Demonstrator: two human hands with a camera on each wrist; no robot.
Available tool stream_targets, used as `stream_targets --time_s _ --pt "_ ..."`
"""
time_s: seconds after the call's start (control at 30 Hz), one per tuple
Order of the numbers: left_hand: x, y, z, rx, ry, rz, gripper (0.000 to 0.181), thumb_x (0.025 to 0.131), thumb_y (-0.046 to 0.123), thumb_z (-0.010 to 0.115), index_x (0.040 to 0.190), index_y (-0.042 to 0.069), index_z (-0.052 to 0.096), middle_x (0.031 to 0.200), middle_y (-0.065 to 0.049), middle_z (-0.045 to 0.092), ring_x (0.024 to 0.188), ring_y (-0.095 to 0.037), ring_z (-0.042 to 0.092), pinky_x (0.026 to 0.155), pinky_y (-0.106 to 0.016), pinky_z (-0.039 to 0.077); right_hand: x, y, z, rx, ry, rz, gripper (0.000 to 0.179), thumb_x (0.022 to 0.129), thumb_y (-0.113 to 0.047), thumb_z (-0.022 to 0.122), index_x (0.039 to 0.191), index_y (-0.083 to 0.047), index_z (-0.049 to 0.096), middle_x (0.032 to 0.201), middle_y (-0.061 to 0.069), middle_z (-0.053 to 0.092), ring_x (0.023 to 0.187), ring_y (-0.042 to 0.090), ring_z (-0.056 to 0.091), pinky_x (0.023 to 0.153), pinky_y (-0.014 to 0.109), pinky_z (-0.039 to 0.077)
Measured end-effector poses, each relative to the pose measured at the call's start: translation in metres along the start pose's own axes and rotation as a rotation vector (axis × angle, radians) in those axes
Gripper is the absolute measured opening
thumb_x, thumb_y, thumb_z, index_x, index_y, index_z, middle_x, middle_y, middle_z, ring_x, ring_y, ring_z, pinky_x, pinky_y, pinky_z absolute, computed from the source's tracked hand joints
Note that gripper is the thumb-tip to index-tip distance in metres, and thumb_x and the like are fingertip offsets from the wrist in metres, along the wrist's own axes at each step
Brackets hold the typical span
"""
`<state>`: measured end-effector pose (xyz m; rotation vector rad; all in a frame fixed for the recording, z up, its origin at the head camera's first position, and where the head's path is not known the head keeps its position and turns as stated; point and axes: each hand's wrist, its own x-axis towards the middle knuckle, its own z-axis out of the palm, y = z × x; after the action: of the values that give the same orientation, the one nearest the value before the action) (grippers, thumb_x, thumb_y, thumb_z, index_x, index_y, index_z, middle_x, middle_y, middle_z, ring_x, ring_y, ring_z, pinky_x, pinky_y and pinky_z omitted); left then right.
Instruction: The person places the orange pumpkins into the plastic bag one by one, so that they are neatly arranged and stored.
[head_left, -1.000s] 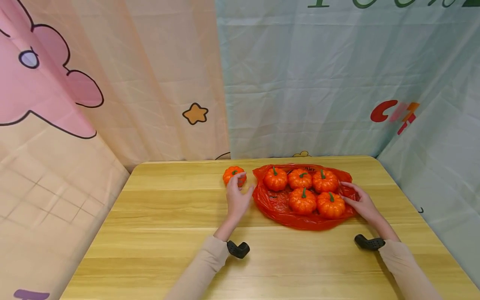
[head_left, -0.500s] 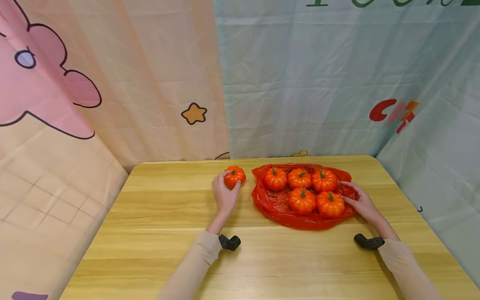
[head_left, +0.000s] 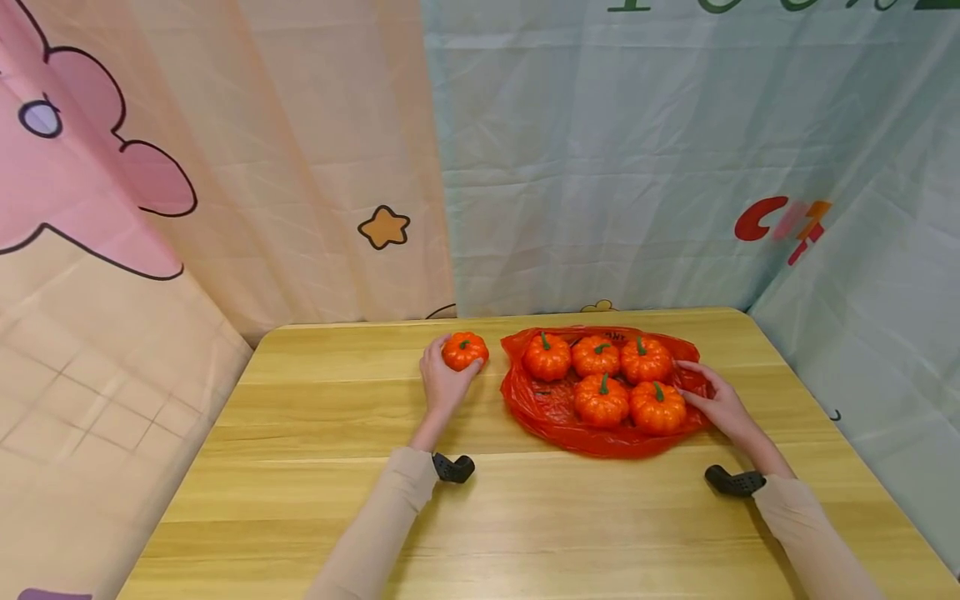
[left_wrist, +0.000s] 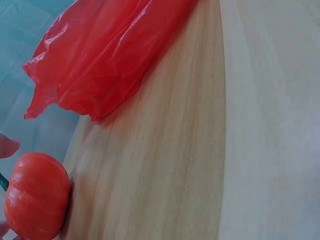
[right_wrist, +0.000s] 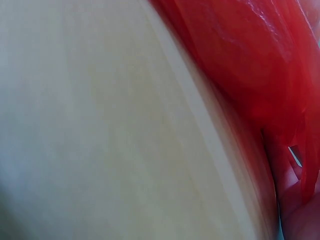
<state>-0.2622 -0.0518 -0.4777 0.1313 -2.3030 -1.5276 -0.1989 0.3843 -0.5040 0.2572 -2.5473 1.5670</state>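
Note:
A small orange pumpkin (head_left: pixel 464 351) with a green stem sits on the wooden table, left of a red plastic bag (head_left: pixel 540 421). My left hand (head_left: pixel 442 379) curls round this pumpkin, thumb on its right side and fingers on its left. In the left wrist view, the pumpkin (left_wrist: pixel 37 197) lies between the thumb and fingertips. Several more pumpkins (head_left: pixel 602 401) lie on the spread bag in two rows. At the bag's right end, my right hand (head_left: pixel 723 407) pinches its edge. The right wrist view shows red plastic (right_wrist: pixel 245 65) lying over the fingers (right_wrist: pixel 292 195).
The wooden table (head_left: pixel 570 525) extends in front of the bag and to both sides. Printed cloth curtains (head_left: pixel 585 167) rise behind the table's back edge and at the sides. A black wrist device (head_left: pixel 453 468) sits on each wrist.
My left hand has moved left off the pumpkin's front and round to its left side, closing its fingers and thumb about it. The right hand has stayed at the bag's edge.

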Motion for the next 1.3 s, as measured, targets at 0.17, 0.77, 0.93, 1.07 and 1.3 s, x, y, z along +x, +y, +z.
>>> stream_targets --time_s 0.17,0.77,0.93,1.07,1.3 --pt "0.006 -0.004 0.001 0.008 -0.033 -0.017 0.072 0.070 0.022 0.083 0.132 0.005 0.050 0.133 -0.018 0.050 0.124 -0.038 0.041 0.102 -0.057 0.038 0.001 0.001 0.001 0.004 0.008 0.005 0.050 0.094 -0.010 0.060 0.139 0.001 0.042 0.135 -0.014 0.049 0.109 -0.022 0.038 0.087 -0.002 0.032" --pt "0.013 -0.015 0.002 0.038 -0.090 -0.054 0.078 0.068 0.021 0.086 0.135 0.006 0.049 0.134 -0.019 0.051 0.125 -0.037 0.048 0.107 -0.052 0.038 0.002 0.000 0.000 -0.003 0.010 -0.004 0.050 0.095 -0.013 0.060 0.140 -0.001 0.042 0.136 -0.012 0.049 0.109 -0.020 0.039 0.087 -0.002 0.033" --pt "0.009 -0.015 0.002 0.032 -0.073 -0.059 0.077 0.067 0.020 0.087 0.133 0.005 0.051 0.132 -0.020 0.052 0.123 -0.037 0.050 0.106 -0.052 0.039 0.000 -0.001 -0.001 -0.014 0.012 -0.001 0.050 0.094 -0.012 0.060 0.138 0.003 0.041 0.133 -0.015 0.049 0.107 -0.020 0.039 0.086 -0.002 0.033" --pt "0.006 -0.014 0.002 0.020 -0.064 -0.069 0.076 0.066 0.021 0.087 0.132 0.005 0.052 0.131 -0.019 0.053 0.121 -0.037 0.051 0.105 -0.052 0.041 0.000 -0.001 0.000 -0.030 0.014 0.021 0.051 0.094 -0.014 0.061 0.139 0.001 0.042 0.138 -0.009 0.050 0.107 -0.021 0.038 0.086 -0.002 0.032" --pt "0.001 -0.013 0.002 0.029 -0.056 -0.069 0.076 0.066 0.026 0.087 0.130 0.005 0.052 0.129 -0.018 0.054 0.119 -0.036 0.052 0.102 -0.052 0.043 0.000 0.001 0.000 -0.034 0.010 0.025 0.052 0.094 -0.014 0.060 0.139 0.002 0.041 0.138 -0.006 0.049 0.108 -0.021 0.036 0.087 -0.002 0.031"
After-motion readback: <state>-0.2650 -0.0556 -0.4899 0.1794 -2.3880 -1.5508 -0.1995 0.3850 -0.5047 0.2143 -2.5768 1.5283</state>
